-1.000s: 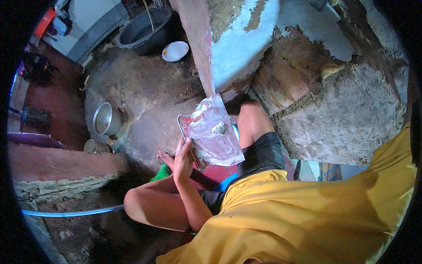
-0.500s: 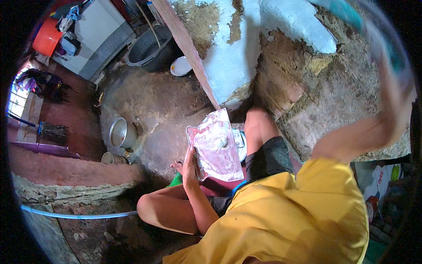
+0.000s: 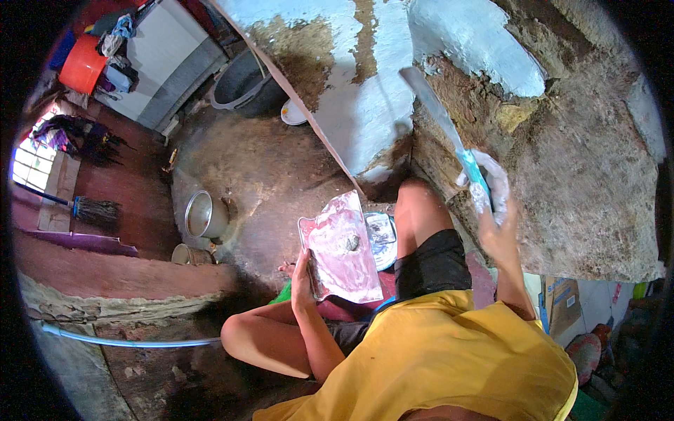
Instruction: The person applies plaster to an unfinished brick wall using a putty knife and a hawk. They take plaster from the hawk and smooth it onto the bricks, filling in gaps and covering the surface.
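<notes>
My left hand grips the left edge of a pinkish board smeared with white paste, held over my lap. Near its middle sits a small greyish-white lump of paste. Raised to the right of my knee, my right hand, its fingers coated white, is closed round the teal handle of a long flat-bladed knife. The blade points up and left toward the wall corner, slightly blurred; contact with the wall cannot be made out. Pale blue-white coating covers part of the wall, with bare brown patches.
Behind the board lies a round dish with something in it. A metal pot and a dark tub stand on the floor at left, beside a white plate. A rough ledge fills the right side.
My right hand has come in from the far right, bringing the knife to the wall corner. The board stays in my left hand, and the white mass on it looks smaller.
</notes>
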Tool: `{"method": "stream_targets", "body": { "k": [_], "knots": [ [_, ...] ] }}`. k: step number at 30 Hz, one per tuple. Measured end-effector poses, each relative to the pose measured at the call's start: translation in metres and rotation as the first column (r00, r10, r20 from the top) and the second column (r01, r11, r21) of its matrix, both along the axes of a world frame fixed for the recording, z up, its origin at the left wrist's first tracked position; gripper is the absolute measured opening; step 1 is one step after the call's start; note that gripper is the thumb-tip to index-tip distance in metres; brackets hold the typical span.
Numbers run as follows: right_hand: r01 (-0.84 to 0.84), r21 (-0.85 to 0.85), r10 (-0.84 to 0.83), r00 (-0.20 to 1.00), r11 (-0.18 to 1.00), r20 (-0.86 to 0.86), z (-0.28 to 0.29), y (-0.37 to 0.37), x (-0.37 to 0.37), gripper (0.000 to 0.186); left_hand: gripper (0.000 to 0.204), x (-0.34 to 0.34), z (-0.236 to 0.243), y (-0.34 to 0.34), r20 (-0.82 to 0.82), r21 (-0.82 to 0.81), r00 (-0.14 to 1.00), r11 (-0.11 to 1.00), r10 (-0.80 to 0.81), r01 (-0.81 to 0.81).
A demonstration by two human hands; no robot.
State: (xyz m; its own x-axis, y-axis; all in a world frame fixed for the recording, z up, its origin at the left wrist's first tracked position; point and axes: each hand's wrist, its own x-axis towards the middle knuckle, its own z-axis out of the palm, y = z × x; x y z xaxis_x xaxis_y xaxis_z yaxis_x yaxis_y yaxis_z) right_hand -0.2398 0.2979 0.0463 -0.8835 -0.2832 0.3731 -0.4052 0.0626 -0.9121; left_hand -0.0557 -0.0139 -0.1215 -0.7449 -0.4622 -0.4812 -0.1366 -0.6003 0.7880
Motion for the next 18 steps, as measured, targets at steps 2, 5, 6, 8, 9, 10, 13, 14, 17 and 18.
{"method": "stream_targets", "body": {
  "k": [2,5,6,8,9,10,13,14,17,18],
  "knots": [
    [0.060,0.096,-0.042,0.983,0.994,-0.176,-0.013,-0.009,-0.011,0.041,0.047,-0.001,0.004,0.000,0.013,0.019,1.000,1.000,0.003,-0.003],
    [0.124,0.002,-0.123,0.987,0.992,-0.104,-0.017,-0.020,-0.013,0.032,0.041,-0.002,0.009,0.001,-0.008,0.072,1.000,0.997,0.001,0.000],
    [0.149,0.015,-0.147,0.985,0.989,-0.094,-0.015,-0.021,-0.015,0.032,0.040,-0.002,0.011,0.002,-0.005,0.055,1.000,0.998,0.006,-0.006],
    [0.196,0.084,-0.179,0.968,0.977,-0.177,-0.022,-0.018,-0.021,0.039,0.039,-0.005,0.015,0.002,-0.006,0.039,1.000,0.999,0.008,-0.007],
    [0.194,0.091,-0.177,0.969,0.977,-0.170,-0.022,-0.016,-0.020,0.041,0.039,-0.006,0.022,0.008,-0.009,0.048,1.000,0.999,0.003,-0.003],
    [0.193,0.095,-0.176,0.971,0.977,-0.163,-0.020,-0.016,-0.021,0.043,0.039,-0.008,0.025,0.011,-0.012,0.057,1.000,0.998,-0.002,0.003],
    [0.140,0.023,-0.138,0.989,0.990,-0.047,-0.005,-0.015,-0.012,0.043,0.041,-0.008,0.023,0.008,0.056,0.038,0.998,0.999,0.004,-0.006],
    [0.145,0.017,-0.144,0.989,0.989,-0.042,0.000,-0.016,-0.010,0.043,0.042,-0.009,0.022,0.007,0.053,0.035,0.999,0.999,0.006,-0.008],
    [0.181,-0.018,-0.181,0.983,0.983,-0.029,0.005,-0.018,-0.006,0.032,0.043,-0.009,0.023,0.008,0.050,0.025,0.999,1.000,0.002,-0.004],
    [0.194,-0.033,-0.195,0.980,0.980,-0.025,0.004,-0.018,-0.006,0.027,0.043,-0.010,0.024,0.008,0.051,0.021,0.999,1.000,-0.005,0.003]
  ]
}}
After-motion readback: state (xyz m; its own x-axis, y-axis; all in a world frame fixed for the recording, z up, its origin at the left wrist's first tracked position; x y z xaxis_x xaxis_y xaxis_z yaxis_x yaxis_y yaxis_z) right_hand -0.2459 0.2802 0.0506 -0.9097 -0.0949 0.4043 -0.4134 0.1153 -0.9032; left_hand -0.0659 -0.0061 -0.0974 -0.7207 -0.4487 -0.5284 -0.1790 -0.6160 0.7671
